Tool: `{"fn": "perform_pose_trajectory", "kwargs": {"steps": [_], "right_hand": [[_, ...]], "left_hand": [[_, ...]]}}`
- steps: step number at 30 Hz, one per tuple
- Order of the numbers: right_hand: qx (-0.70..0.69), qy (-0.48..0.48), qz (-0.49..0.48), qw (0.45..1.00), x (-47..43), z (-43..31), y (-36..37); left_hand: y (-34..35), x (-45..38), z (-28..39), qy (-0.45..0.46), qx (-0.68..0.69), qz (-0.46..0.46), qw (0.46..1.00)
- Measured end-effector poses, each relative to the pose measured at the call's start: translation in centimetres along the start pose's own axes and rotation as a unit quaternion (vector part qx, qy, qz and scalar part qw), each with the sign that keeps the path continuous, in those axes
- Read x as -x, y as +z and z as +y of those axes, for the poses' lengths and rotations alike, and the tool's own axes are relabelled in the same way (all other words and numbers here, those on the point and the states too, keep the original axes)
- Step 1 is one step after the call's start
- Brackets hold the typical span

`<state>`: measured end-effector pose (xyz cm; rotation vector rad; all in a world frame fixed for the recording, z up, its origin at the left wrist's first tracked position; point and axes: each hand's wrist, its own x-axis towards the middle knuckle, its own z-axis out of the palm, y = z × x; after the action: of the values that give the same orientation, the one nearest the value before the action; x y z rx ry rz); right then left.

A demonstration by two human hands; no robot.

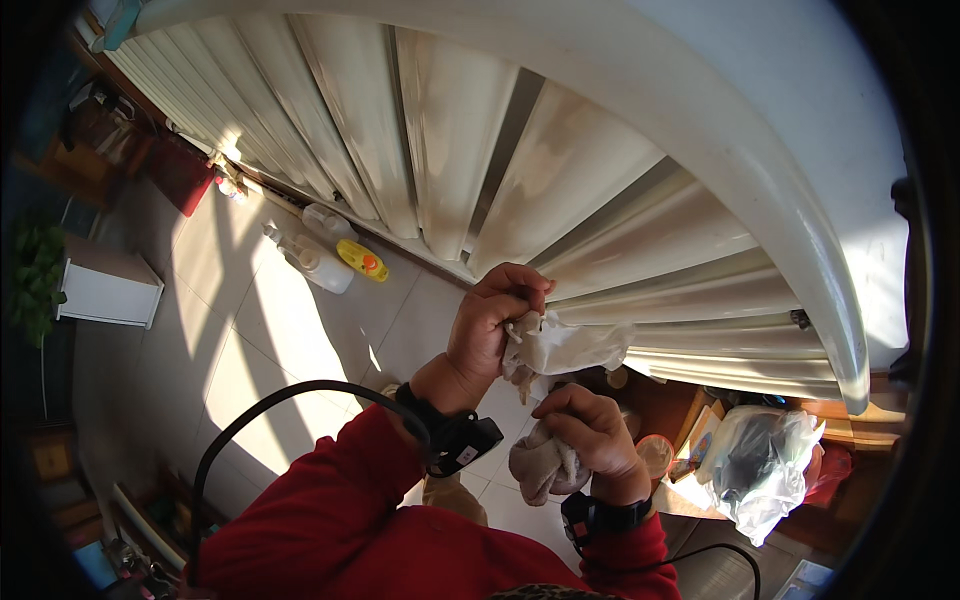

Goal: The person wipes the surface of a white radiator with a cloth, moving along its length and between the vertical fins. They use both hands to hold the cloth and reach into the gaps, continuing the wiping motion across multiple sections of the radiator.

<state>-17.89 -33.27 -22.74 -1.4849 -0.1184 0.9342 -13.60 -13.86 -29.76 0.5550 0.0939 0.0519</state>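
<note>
My left hand point(491, 322) is closed on a thin, crumpled whitish glove or plastic film point(566, 345), which hangs off to the right of the fingers. Just below and to the right, my right hand point(592, 435) grips a bunched greyish-white cloth point(546, 463). The two hands are apart, in front of a cream-coloured radiator point(457, 120) with tall columns. Both wrists wear black straps with small devices, and a black cable loops from the left one.
On the tiled floor by the radiator stand white plastic bottles point(322, 262) and a yellow bottle point(362, 260). A white box-like cabinet point(109, 292) is at the left, near a green plant point(34, 274). At the right, a clear plastic bag point(761, 465) lies on wooden furniture.
</note>
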Motion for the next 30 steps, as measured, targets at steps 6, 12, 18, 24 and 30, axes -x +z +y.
{"fn": "perform_pose_trajectory", "kwargs": {"steps": [6,12,18,24,30], "right_hand": [[-0.061,0.054,0.001,0.997,0.3,2.3,0.7],[-0.051,0.066,-0.016,0.996,1.2,4.2,0.4],[0.027,0.033,0.0,0.999,1.9,3.6,-0.8],[0.075,-0.185,0.221,0.954,0.2,0.0,-1.9],[0.374,-0.369,0.165,0.835,-3.6,-6.2,-0.8]], "left_hand": [[0.4,-1.1,-0.3,0.082,-0.25,-0.097,0.96],[0.9,-2.1,-2.2,0.168,-0.353,-0.122,0.912],[2.3,-2.5,-3.5,0.188,-0.292,-0.08,0.934],[2.3,-2.0,-3.1,0.175,-0.271,-0.072,0.944],[2.3,-2.4,-2.8,0.224,-0.282,-0.101,0.928]]}}
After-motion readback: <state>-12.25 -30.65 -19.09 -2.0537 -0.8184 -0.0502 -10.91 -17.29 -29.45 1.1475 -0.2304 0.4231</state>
